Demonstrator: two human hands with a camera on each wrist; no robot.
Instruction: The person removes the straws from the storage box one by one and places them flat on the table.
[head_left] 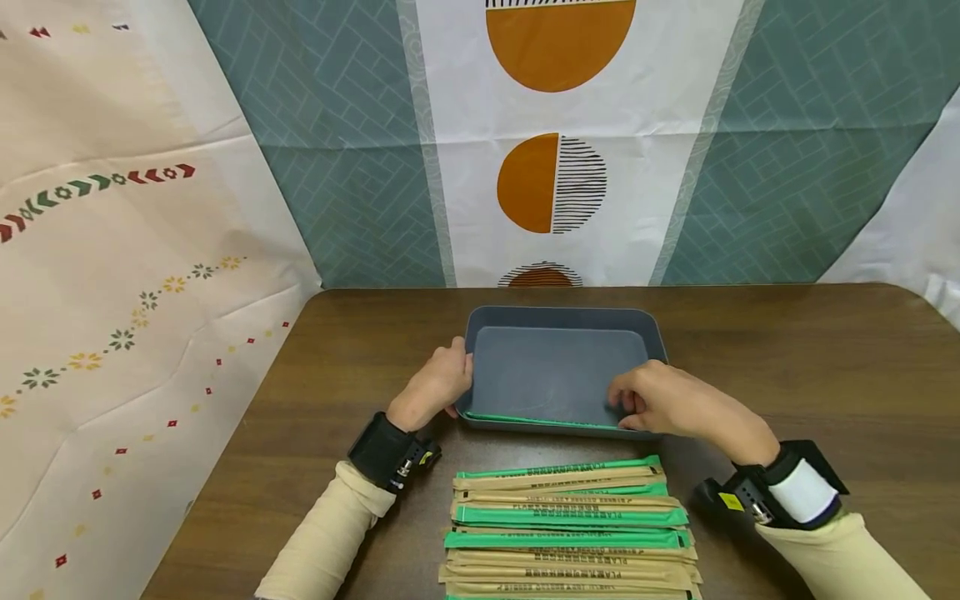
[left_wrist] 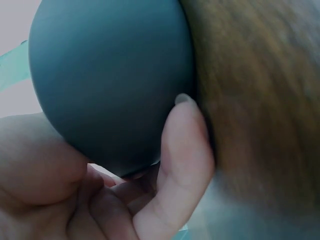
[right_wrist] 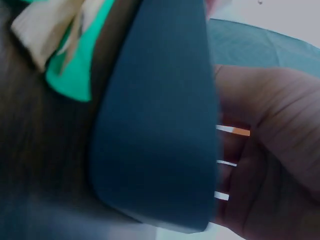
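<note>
A grey rectangular tray lies on the table. My left hand grips its left end; in the left wrist view, that hand's thumb presses along the dark outer wall. A long, thin green wrapped stick lies inside along the front wall. My right hand reaches over the front right corner with loosely bent fingers, near the stick's right end. Nothing shows held between them. In the right wrist view, the tray wall hides the fingertips.
In front of the tray lies a pile of long wrapped sticks in green and tan paper with printed lettering. The brown wooden table ends at a patterned cloth behind the tray. Another printed cloth hangs at the left.
</note>
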